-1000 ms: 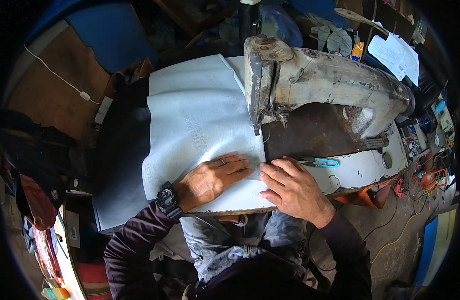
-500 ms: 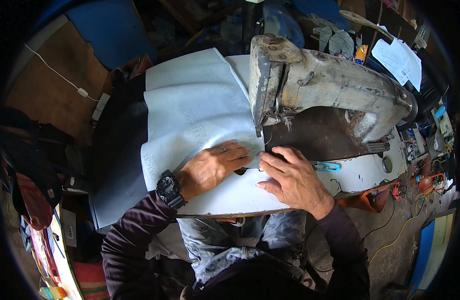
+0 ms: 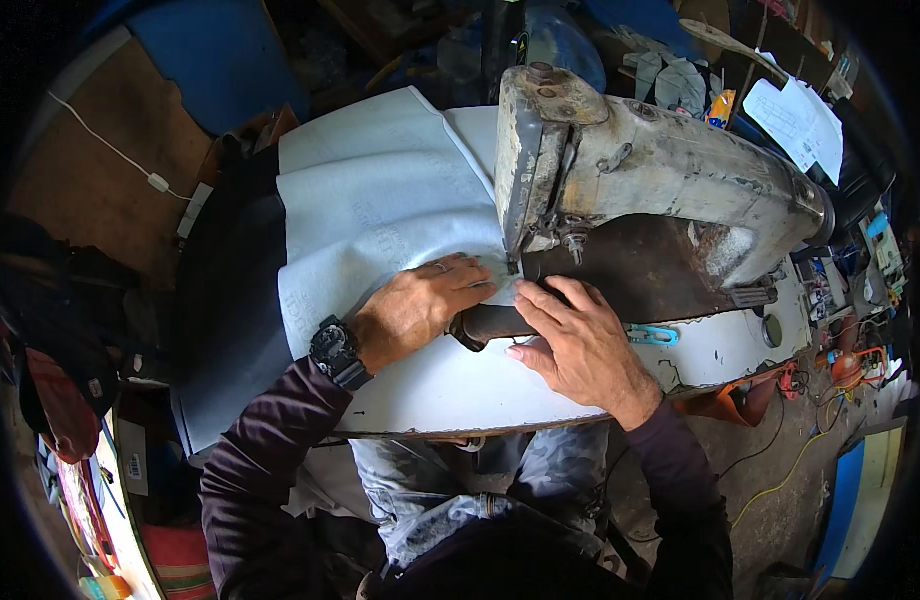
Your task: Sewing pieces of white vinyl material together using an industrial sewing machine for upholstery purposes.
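Observation:
A pale blue-white sheet of material [image 3: 350, 200] with faint print lies rippled over the table, its near right corner under the needle end of a worn grey sewing machine [image 3: 670, 150]. My left hand [image 3: 420, 305], a black watch [image 3: 335, 350] at its wrist, lies flat on the sheet beside that corner. The fingertips of my right hand [image 3: 585, 350] rest at the sheet's right edge, just in front of the presser area, with the thumb spread toward the table. Neither hand is wrapped round anything. My fingers partly hide the corner.
The white tabletop [image 3: 420, 395] curves along my side. Light blue thread snips [image 3: 652, 335] lie right of my right hand. Dark sheet material [image 3: 225, 310] hangs at the table's left. Papers [image 3: 800, 120] stand at the back right, and cables cross the floor.
The sheet has slid away from me under the machine, uncovering more of the dark machine bed at its near edge. Both hands have moved slightly away from me with it.

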`<state>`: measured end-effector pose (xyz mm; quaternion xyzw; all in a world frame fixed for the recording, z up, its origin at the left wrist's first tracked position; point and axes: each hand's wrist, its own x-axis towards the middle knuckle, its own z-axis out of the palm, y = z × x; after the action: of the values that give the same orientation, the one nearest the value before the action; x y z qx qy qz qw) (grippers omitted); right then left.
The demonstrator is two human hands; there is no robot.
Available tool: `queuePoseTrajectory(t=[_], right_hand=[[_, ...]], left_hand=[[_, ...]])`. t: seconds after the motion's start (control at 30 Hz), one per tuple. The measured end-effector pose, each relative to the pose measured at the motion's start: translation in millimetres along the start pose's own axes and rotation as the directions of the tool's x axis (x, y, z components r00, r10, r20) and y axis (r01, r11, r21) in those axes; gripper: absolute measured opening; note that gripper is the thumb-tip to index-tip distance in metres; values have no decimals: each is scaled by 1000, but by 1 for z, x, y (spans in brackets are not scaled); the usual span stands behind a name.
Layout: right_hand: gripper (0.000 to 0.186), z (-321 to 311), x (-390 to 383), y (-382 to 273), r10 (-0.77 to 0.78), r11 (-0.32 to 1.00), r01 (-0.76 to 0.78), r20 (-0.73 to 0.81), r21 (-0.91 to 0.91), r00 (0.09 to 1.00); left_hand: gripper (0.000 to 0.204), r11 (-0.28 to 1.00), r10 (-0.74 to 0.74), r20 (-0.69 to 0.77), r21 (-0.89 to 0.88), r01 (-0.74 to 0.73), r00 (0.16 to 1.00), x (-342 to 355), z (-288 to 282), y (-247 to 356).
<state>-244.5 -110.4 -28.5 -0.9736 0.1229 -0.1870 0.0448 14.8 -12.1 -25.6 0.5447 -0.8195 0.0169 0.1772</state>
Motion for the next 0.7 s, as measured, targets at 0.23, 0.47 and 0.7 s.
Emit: queuePoseTrajectory(t=[0.23, 0.47, 0.7], right_hand=[[58, -27, -37, -10, -11, 1000, 12, -94, 14, 996], [66, -69, -100, 22, 213, 977, -213, -236, 24, 948], [62, -110, -135, 74, 341, 914, -398, -378, -81, 861]], left_hand=[[56, 1000, -11, 9, 20, 11, 1000, 6, 1, -6], [49, 999, -42, 40, 15, 42, 998, 11, 0, -13], [55, 995, -76, 22, 61, 75, 997, 12, 3, -16]])
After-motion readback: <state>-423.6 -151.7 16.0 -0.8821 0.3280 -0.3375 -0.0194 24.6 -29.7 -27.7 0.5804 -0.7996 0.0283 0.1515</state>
